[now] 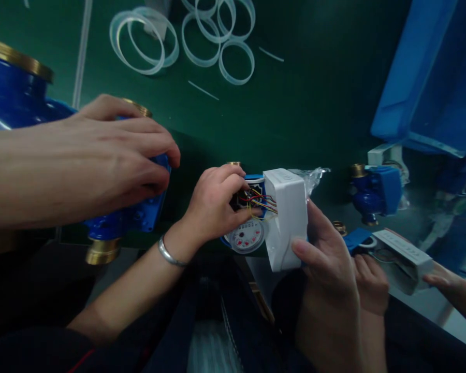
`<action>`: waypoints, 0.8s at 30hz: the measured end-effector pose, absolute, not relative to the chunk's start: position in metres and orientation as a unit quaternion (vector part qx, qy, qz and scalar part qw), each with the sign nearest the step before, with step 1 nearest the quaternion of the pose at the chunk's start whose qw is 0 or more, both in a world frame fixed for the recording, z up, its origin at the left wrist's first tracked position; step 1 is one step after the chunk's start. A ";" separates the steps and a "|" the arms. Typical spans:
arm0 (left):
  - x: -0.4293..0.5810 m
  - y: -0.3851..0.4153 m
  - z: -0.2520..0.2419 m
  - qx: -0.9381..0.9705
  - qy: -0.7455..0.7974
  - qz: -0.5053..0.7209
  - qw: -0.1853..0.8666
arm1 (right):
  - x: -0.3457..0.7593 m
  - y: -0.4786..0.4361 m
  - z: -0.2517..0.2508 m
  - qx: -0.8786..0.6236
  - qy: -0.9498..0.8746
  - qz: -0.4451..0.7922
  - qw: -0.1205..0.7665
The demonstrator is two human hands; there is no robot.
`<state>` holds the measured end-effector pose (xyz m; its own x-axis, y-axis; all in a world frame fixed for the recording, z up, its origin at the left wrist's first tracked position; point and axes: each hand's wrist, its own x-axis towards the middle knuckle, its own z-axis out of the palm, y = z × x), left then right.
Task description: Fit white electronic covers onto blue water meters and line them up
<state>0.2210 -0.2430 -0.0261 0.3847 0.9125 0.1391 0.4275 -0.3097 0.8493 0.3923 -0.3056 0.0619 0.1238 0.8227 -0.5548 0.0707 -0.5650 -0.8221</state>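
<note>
White plastic, the box (pixel 291 212) sits gripped in my right hand (pixel 328 256), wires (pixel 264 197) running to the meter (pixel 251 235) at the table's (pixel 314 103) near edge. My left hand (pixel 215 202) curls partly over the meter; whether it pinches wires, I cannot tell. Rings (pixel 235 81) lie toward the far edge.

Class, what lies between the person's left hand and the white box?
In the head view, thin wires, some red and some yellow, lie between the left hand and the white box, which the right hand holds.
</note>
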 end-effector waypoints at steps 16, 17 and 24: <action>0.226 -0.243 -0.035 0.685 0.453 0.368 0.436 | 0.389 -0.308 0.059 -0.698 -0.366 0.531 0.313; 0.223 -0.244 -0.034 0.690 0.449 0.374 0.428 | 0.389 -0.308 0.059 -0.697 -0.368 0.529 0.313; 0.205 -0.259 -0.015 0.748 0.409 0.407 0.328 | 0.390 -0.310 0.057 -0.698 -0.385 0.519 0.309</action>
